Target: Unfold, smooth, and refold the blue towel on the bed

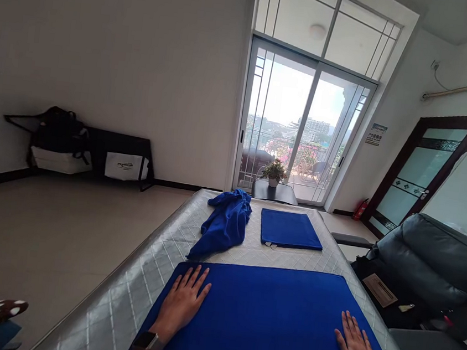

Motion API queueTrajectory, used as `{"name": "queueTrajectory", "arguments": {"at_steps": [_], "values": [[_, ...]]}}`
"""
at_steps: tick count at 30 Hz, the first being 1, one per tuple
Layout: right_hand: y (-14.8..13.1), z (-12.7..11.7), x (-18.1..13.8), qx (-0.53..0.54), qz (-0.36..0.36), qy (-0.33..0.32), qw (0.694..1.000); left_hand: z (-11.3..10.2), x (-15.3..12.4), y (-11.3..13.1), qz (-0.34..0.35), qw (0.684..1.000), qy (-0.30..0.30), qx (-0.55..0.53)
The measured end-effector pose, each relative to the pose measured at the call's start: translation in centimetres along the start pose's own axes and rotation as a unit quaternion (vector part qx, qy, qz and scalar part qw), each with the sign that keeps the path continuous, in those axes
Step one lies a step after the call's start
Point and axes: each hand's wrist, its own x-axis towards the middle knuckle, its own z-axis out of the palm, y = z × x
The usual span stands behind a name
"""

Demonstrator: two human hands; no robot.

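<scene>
A blue cloth (263, 323) lies spread out flat on the quilted mattress (139, 276) in front of me. My left hand (184, 300) rests palm down near its far left corner, fingers spread. Toward the right edge of the same cloth, my right hand (355, 346) is also laid flat with its fingers stretched out. Beyond it sits a neatly folded blue cloth (292, 229) with small white tags at its near edge. Left of that, a crumpled blue cloth (227, 222) lies in a loose heap. Neither hand holds anything.
A black armchair (428, 262) stands close by on the right, with a brown card (380, 289) on its seat. Past the mattress, a potted plant (274, 171) stands on a dark chair before the sliding glass door. A black bench (98, 147) with bags is against the left wall.
</scene>
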Motion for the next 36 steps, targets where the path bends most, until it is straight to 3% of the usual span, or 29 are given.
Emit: {"name": "queueTrajectory", "arguments": {"at_steps": [5, 11, 14, 16, 18, 23, 28, 32, 36], "values": [[4.5, 0.6, 0.4, -0.007, 0.008, 0.030, 0.999, -0.8, -0.1, 0.4, -0.013, 1.000, -0.022, 0.010], [6.1, 1.0, 0.6, -0.001, 0.038, 0.037, 0.999, -4.1, 0.4, 1.2, -0.065, 0.997, 0.014, -0.038], [5.3, 0.5, 0.9, 0.015, 0.052, 0.043, 0.998, -5.2, 0.8, 0.9, -0.089, 0.994, 0.030, -0.056], [2.6, -0.5, 1.2, 0.025, 0.047, 0.051, 0.997, -5.3, 1.0, 0.4, -0.089, 0.993, 0.046, -0.064], [-2.1, -1.9, 1.5, 0.037, 0.016, 0.047, 0.998, -5.0, 1.0, -0.1, -0.082, 0.992, 0.065, -0.064], [-17.5, -5.1, 1.9, 0.096, -0.179, -0.029, 0.979, -3.8, 1.0, -0.9, -0.077, 0.994, 0.049, -0.056], [-29.8, -4.6, 2.9, 0.141, -0.332, -0.080, 0.929, -2.9, 1.1, -1.3, -0.078, 0.995, 0.040, -0.043], [-36.2, -2.4, 4.5, 0.159, -0.353, -0.073, 0.919, -2.5, 1.2, -1.6, -0.061, 0.997, 0.035, -0.028], [-38.9, -0.8, 5.9, 0.156, -0.328, -0.072, 0.929, -2.2, 1.1, -1.9, -0.048, 0.998, 0.025, -0.015]]}}
